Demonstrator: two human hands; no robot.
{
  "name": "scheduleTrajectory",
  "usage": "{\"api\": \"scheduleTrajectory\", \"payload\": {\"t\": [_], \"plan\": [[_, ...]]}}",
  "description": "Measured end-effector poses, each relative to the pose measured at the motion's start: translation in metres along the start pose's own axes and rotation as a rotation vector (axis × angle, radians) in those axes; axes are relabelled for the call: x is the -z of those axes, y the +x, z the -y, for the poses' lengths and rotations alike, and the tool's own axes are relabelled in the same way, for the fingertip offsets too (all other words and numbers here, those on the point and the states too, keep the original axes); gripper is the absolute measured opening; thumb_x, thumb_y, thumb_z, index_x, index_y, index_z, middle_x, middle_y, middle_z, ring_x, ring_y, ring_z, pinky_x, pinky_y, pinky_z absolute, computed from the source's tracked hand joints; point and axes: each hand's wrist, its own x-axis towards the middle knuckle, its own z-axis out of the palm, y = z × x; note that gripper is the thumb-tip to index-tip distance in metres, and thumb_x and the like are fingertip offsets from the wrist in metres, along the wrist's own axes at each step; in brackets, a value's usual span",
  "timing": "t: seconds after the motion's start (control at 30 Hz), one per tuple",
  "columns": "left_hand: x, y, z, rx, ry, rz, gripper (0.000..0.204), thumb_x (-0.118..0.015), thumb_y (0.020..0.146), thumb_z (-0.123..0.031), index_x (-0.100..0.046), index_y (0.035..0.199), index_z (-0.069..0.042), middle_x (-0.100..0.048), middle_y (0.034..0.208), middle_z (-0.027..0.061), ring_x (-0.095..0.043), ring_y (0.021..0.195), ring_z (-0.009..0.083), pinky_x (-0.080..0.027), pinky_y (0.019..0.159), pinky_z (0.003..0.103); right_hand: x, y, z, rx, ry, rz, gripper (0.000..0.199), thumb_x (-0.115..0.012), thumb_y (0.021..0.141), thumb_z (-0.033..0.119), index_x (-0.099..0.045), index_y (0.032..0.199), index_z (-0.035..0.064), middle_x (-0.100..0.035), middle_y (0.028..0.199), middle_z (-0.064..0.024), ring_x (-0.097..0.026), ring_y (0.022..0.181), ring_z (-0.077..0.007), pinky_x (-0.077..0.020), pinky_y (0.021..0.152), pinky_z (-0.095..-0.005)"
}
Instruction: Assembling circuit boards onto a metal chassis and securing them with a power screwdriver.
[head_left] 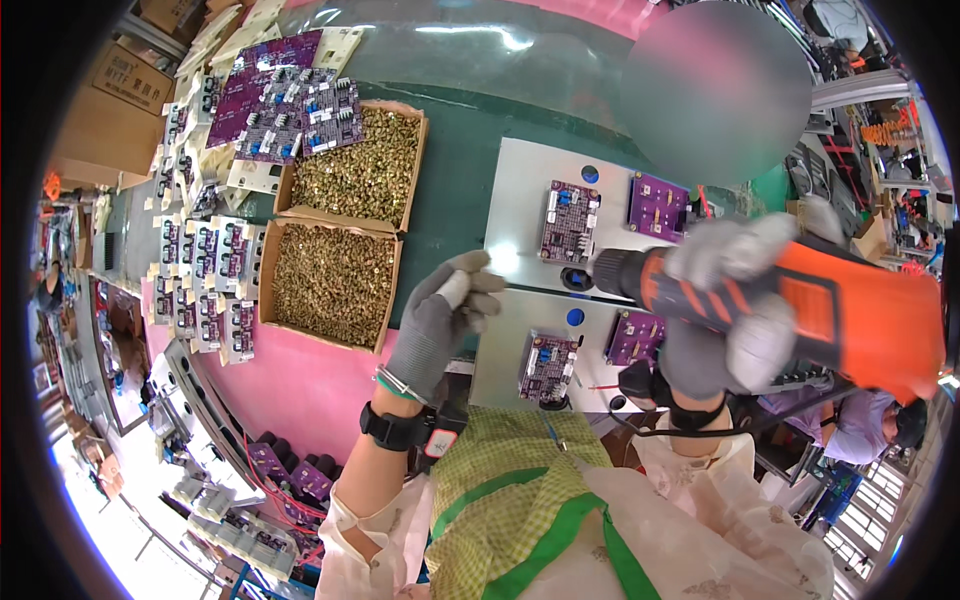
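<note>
My right hand (740,300), in a grey and white glove and blurred by motion, is wrapped round an orange and black power screwdriver (885,315). Its dark nose points left, over the gap between two silver metal plates. The far plate (515,190) bears a purple circuit board (570,222) and a second purple board (655,207). On the near plate (492,345) are another circuit board (548,366) and a purple board (634,337). Left of the plates, my gloved left hand (445,310) hovers with fingers curled together; whatever they may pinch is too small to see.
Two cardboard trays of small brass-coloured parts, a far one (360,165) and a near one (335,285), lie to the left. Beyond them are stacked circuit boards (300,110) and rows of board assemblies (205,270). A cable (690,432) hangs by my right wrist. Another person (860,430) sits at right.
</note>
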Motion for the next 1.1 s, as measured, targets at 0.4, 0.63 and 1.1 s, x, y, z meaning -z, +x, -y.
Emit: {"api": "scheduleTrajectory", "payload": {"t": [0.4,0.63,1.1], "plan": [[-0.057,-0.001,0.016,0.148,-0.225,0.381,0.029,-0.054,0.090,-0.035,-0.053,0.092,-0.006,-0.051,0.063,-0.0007,-0.039,0.045,0.0061,-0.031,0.045,0.020,0.002,-0.039,0.057,0.158,0.001,-0.202,0.045,-0.073,0.074,0.035,-0.045,0.089,0.0039,-0.054,0.074,-0.0058,-0.055,0.061,-0.0153,-0.0491,0.052,-0.0267],[-0.062,-0.002,0.024,0.227,-0.269,0.430,0.030,-0.052,0.090,-0.038,-0.052,0.085,-0.008,-0.048,0.058,-0.0004,-0.036,0.042,0.0079,-0.031,0.044,0.023,0.004,-0.051,0.059,0.106,-0.025,-0.221,0.045,-0.075,0.070,0.036,-0.044,0.084,0.0065,-0.053,0.063,-0.0037,-0.053,0.054,-0.0125,-0.0462,0.049,-0.0198],[-0.064,-0.005,0.023,0.205,0.014,0.181,0.050,-0.043,0.092,-0.049,-0.054,0.102,-0.002,-0.055,0.075,0.0037,-0.047,0.057,0.0076,-0.036,0.051,0.021,0.027,-0.035,0.035,0.072,-0.100,-0.031,0.075,-0.071,0.074,0.016,-0.025,0.132,0.0000,-0.055,0.082,-0.0102,-0.051,0.054,-0.0151,-0.0432,0.045,-0.0282]]}}
